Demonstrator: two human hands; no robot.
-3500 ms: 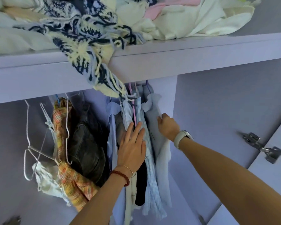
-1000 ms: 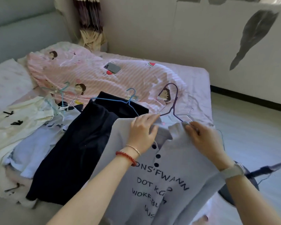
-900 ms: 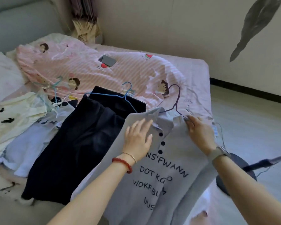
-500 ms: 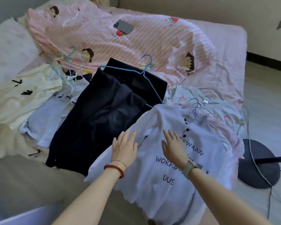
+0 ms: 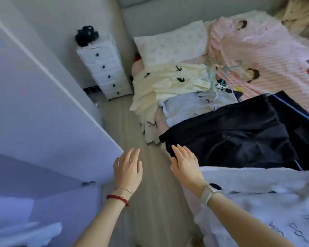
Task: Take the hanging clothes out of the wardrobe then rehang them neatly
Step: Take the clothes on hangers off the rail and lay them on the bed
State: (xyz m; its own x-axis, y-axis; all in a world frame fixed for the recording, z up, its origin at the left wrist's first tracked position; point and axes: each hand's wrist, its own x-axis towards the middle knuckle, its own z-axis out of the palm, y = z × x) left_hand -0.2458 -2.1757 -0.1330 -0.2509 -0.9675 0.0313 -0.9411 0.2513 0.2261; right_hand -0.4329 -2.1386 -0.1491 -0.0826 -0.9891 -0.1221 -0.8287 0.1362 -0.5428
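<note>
Between the wardrobe door (image 5: pixel 43 107) and the bed (image 5: pixel 275 50), both hands hang over the bare floor (image 5: pixel 150 202), fingers loosely spread and holding nothing: the left hand (image 5: pixel 128 171) close by the door's edge, the right hand (image 5: pixel 185 164) just at the hem of the black garment (image 5: pixel 230 136), whether touching it I cannot tell. Right of the right hand the clothes lie in an overlapping row along the bed's edge: a white lettered top (image 5: pixel 266 202) nearest, the black garment beyond it, then a pale blue piece (image 5: pixel 182 106) and a cream one (image 5: pixel 168 81) farthest away, with thin wire hangers (image 5: pixel 219 75) tangled near their necks. All look light, limp and quick to slide off a hanger or crease. Each is probably best lifted by the hanger hook, with the other hand supporting the shoulders so the cloth stays seated.
</note>
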